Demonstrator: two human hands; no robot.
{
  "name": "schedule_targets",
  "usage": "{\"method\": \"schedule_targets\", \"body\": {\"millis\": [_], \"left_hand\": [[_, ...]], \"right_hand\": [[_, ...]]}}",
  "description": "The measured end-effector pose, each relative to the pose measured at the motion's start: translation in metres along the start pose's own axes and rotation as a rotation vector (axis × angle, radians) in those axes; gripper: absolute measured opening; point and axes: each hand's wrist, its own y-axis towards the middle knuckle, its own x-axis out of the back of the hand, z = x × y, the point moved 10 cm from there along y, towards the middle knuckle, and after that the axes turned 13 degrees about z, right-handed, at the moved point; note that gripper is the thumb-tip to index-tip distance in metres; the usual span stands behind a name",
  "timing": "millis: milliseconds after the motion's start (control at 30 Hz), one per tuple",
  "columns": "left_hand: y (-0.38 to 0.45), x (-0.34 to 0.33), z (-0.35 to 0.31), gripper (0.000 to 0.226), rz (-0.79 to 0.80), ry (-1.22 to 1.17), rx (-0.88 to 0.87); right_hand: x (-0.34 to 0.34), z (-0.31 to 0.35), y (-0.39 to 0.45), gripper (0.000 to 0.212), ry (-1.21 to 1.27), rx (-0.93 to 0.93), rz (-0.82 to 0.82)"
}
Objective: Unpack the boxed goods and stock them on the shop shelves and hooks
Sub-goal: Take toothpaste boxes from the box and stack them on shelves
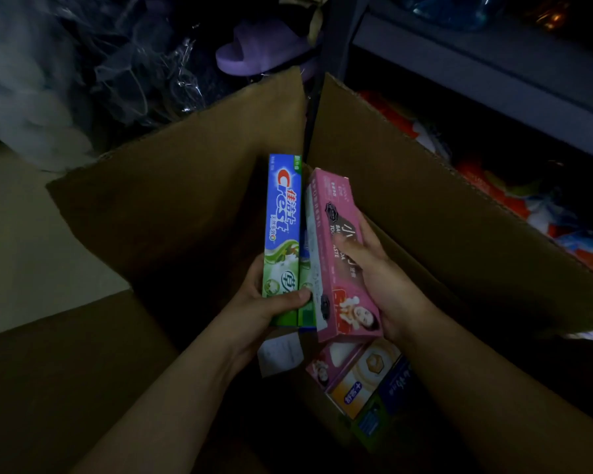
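Landmark: big cardboard box (172, 206), flaps standing open, pretty dim in here.

Left hand: the left hand (264, 306) is wrapped round the bottom end of a blue and green toothpaste box (283, 230), thumb across the front. It's held upright over the middle of the cardboard box, and there looks to be a second green pack tucked right behind it, though I can't tell for sure.

Right hand: the right hand (380, 275) grips a pink toothpaste box (339, 254), fingers curled round its right side and thumb lying on the front. It leans a bit and touches the blue and green one along its left edge.

Still inside: down in the cardboard box, just under the two hands, more packs (360, 374) lie flat, one pink, one orange and cream, one dark blue, one green. A white slip of paper (279, 355) sits beside them, right below the left hand.

Behind the box: a purple slipper (257, 53) rests past the far flap, next to a heap of clear plastic wrap (117, 70).

Right of the box: a grey metal shelf (476, 73), with red and white packets (514, 196) stacked under it, close against the right flap.

Left of the box: pale floor (18, 241).
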Motion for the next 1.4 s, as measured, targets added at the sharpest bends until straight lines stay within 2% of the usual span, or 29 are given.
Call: {"method": "schedule_targets", "body": {"millis": [67,133,300,400,500,633,733,833,867,1067,1200,1400], "left_hand": [[0.001,-0.004,0.002,0.081,0.033,0.024,0.018],[0.001,-0.006,0.004,0.077,0.062,0.055,0.058],[0.001,-0.002,0.006,0.046,0.004,0.051,0.163],[-0.001,0.000,0.005,0.027,-0.027,0.018,0.185],[-0.001,-0.001,0.000,0.020,-0.001,0.013,0.163],[-0.001,-0.009,-0.004,0.040,0.034,0.052,0.103],[0.001,-0.012,-0.002,0.049,0.050,0.015,0.090],[-0.002,-0.013,0.001,0.090,0.066,0.064,0.128],[-0.003,-0.011,0.001,0.096,0.048,0.081,0.118],[-0.002,-0.005,-0.012,0.057,0.032,0.104,-0.011],[-0.003,-0.002,-0.017,0.056,0.030,0.082,-0.073],[-0.004,-0.001,-0.018,0.064,0.024,0.073,-0.097]], "right_hand": [[-0.001,0.000,0.000,0.059,-0.027,0.016,-0.008],[0.000,-0.001,0.001,0.060,-0.008,0.037,-0.011],[-0.001,-0.011,0.000,0.074,0.046,0.009,0.025],[-0.008,-0.015,-0.001,0.070,0.097,0.000,0.068],[-0.013,-0.018,0.000,0.065,0.123,-0.007,0.089],[-0.014,-0.016,0.004,0.068,0.048,0.006,0.060],[-0.016,-0.018,0.006,0.056,-0.052,-0.021,0.025],[-0.021,-0.020,0.008,0.049,-0.144,-0.017,0.005],[-0.022,-0.020,0.009,0.048,-0.156,-0.006,0.001],[-0.019,-0.033,0.008,0.072,-0.048,-0.033,0.040],[-0.023,-0.034,0.005,0.049,0.091,-0.053,0.041],[-0.016,-0.027,0.003,0.033,0.144,-0.027,-0.018]]}}
